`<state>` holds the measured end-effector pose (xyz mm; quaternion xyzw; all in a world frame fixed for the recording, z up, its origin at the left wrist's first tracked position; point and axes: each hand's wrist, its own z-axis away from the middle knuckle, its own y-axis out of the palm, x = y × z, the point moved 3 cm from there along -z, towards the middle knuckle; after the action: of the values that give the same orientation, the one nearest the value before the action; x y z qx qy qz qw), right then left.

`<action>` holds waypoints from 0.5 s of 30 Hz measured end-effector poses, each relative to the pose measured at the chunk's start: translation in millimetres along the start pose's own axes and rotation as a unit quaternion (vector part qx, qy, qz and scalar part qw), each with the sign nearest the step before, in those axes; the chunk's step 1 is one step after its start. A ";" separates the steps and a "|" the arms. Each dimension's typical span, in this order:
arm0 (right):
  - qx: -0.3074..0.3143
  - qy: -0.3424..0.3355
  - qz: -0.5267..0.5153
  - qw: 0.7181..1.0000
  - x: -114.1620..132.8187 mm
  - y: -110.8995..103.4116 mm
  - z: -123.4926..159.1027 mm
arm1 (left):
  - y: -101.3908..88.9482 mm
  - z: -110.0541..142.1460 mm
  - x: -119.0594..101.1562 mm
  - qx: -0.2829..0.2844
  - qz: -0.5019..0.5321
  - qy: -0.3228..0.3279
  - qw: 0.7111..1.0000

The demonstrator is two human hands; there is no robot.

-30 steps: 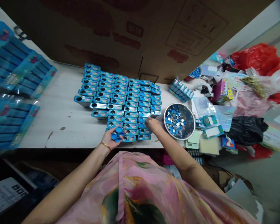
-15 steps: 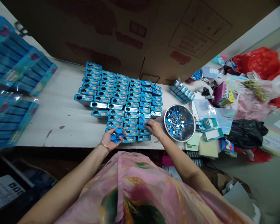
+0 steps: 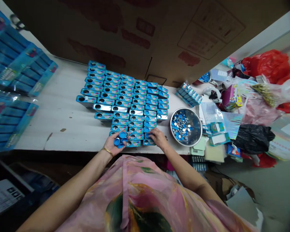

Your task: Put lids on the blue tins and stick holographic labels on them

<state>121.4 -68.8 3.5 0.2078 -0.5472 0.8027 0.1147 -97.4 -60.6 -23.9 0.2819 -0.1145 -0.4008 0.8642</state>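
The left hand (image 3: 111,144), palm up and half curled, cradles several blue caps (image 3: 123,135). The right hand (image 3: 159,137) bends its fingers onto the near right end of the rows of blue tins (image 3: 136,124); whether it grips a cap I cannot tell. More caps lie in a metal bowl (image 3: 198,129) to the right on the white surface (image 3: 67,117). Behind stands a big cardboard box (image 3: 99,32).

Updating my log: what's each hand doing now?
Left hand: cupped, holding several round blue caps.
Right hand: fingers at the blue boxes; grip cannot be told.
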 end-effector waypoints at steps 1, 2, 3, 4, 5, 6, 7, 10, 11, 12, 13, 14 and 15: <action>0.008 0.033 0.028 0.999 1.1 -0.6 -2.4 | -0.1 0.0 -0.3 0.002 0.000 -0.002 1.000; 0.025 0.067 0.059 0.996 2.5 -0.8 -5.5 | -0.1 0.1 -0.6 0.002 0.001 -0.003 1.000; 0.046 0.095 0.089 0.990 4.6 -0.7 -8.9 | 0.2 0.4 -0.9 0.002 0.002 -0.005 1.000; 0.066 0.117 0.113 0.984 7.1 -0.6 -12.7 | 0.7 0.8 -1.2 0.002 0.002 -0.006 1.000; 0.082 0.133 0.133 0.979 10.2 -0.6 -16.7 | 1.4 1.2 -1.6 0.002 0.002 -0.006 1.000; 0.096 0.142 0.148 0.974 13.5 -0.7 -20.8 | 2.3 1.8 -2.1 0.003 0.002 -0.006 1.000; 0.108 0.146 0.161 0.970 16.8 -0.6 -24.8 | 3.3 2.2 -2.6 0.003 0.002 -0.005 1.000; 0.135 0.146 0.195 0.960 24.1 0.7 -34.8 | 7.4 2.7 -3.4 0.001 0.002 -0.004 1.000; 0.140 0.147 0.203 0.958 25.0 1.4 -36.9 | 9.3 2.5 -3.2 0.003 0.003 -0.005 1.000; 0.142 0.148 0.209 0.956 25.1 2.0 -38.3 | 11.4 2.1 -2.8 0.009 0.004 -0.005 1.000; 0.139 0.150 0.213 0.956 24.4 2.2 -39.1 | 13.8 1.7 -2.2 0.017 0.007 -0.005 1.000; 0.132 0.149 0.212 0.957 23.2 1.7 -39.2 | 16.1 1.4 -1.5 0.026 0.009 -0.005 1.000; 0.127 0.148 0.204 0.959 21.9 0.7 -38.8 | 18.2 1.1 -0.8 0.035 0.011 -0.004 0.999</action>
<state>93.7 -34.1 0.7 -0.0164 -0.4489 0.8934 0.0005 -86.9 -50.9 -12.5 0.3088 -0.1349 -0.3880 0.8578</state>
